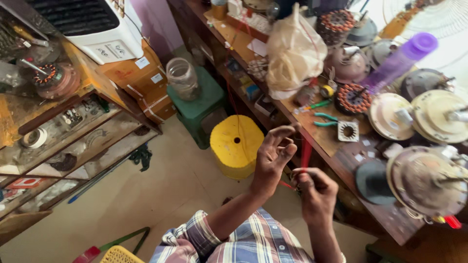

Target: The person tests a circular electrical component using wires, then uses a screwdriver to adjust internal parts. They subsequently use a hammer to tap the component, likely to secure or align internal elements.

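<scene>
My left hand [274, 155] is raised with its fingers curled and spread, a loop of red wire [306, 153] running up beside them. My right hand [316, 191] is closed around the lower end of that red wire bundle, just below and right of the left hand. Both hands hover at the edge of a cluttered wooden workbench [336, 146]. A thin red strand leads up from the hands toward the bench back.
On the bench lie green-handled pliers [325, 119], a wound motor stator [352, 98], several round fan motor covers [425, 180], a purple bottle [400, 59] and a plastic bag [292, 51]. A yellow stool [236, 144], green stool with jar [184, 78] and glass-shelved cabinet [73, 141] stand on the floor.
</scene>
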